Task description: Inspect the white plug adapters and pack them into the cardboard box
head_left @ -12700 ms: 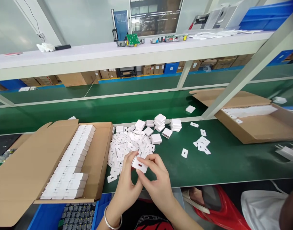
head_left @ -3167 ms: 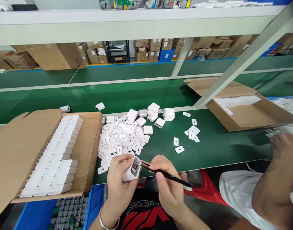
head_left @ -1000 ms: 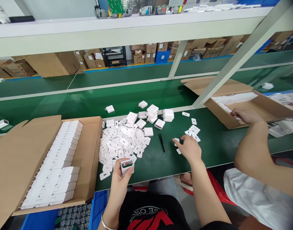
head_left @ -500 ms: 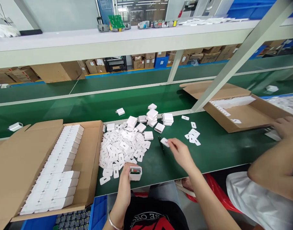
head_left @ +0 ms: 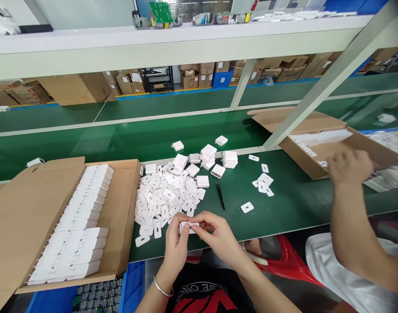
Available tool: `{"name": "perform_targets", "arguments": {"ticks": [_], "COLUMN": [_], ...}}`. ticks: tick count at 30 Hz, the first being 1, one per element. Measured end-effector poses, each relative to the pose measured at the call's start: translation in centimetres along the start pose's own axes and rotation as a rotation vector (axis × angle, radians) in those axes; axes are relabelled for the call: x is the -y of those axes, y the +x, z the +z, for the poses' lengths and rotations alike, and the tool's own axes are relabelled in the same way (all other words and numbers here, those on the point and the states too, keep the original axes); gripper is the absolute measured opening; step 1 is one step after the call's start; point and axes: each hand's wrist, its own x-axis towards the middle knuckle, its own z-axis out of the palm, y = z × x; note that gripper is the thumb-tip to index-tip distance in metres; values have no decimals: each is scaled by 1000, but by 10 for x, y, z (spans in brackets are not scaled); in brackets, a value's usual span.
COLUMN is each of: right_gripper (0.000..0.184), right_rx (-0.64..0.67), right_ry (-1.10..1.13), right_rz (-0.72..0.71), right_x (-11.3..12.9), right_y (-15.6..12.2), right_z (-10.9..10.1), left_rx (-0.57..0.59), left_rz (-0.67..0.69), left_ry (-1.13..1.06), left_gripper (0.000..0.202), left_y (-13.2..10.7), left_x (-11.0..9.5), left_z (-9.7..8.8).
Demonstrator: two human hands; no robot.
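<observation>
Close to the table's front edge, my left hand [head_left: 177,243] grips a small white plug charger [head_left: 189,228], its end turned up toward me. My right hand [head_left: 215,232] meets it there, thumb and fingers pinched at a white end plate lying over the charger's opening; the fingers hide part of it. Just beyond my hands spreads a heap of loose white end plates [head_left: 168,195] with slots. Black tweezers [head_left: 220,195] lie right of the heap. A single end plate [head_left: 247,207] rests on the green table, right of the tweezers.
An open carton [head_left: 125,226] with rows of white chargers stands at left. Several chargers [head_left: 208,152] are stacked behind the heap. At right, a co-worker's hand [head_left: 350,167] reaches over another open carton [head_left: 303,163]. A slanted post [head_left: 319,82] rises beside it. Conveyor belts run behind.
My right hand has come left and down to the charger in my left hand, whose opening is now covered. One end plate now lies right of the tweezers. The co-worker's hand moved left over the carton.
</observation>
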Motion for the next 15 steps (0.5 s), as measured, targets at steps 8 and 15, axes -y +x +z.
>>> {"name": "perform_targets", "arguments": {"ticks": [8,15], "right_gripper": [18,48], "right_rx": [-29,-59], "right_ry": [-347,-1024], "right_rz": [-271,-61], "right_x": [19,57], "right_y": [64,275], "right_z": [-29,-76], "left_rx": [-134,-91], "left_rz": [-2,250], "left_ry": [63,81], "left_gripper": [28,26], "left_y": [-14,-32], "left_x": [17,56], "left_z": [-2,-2]}}
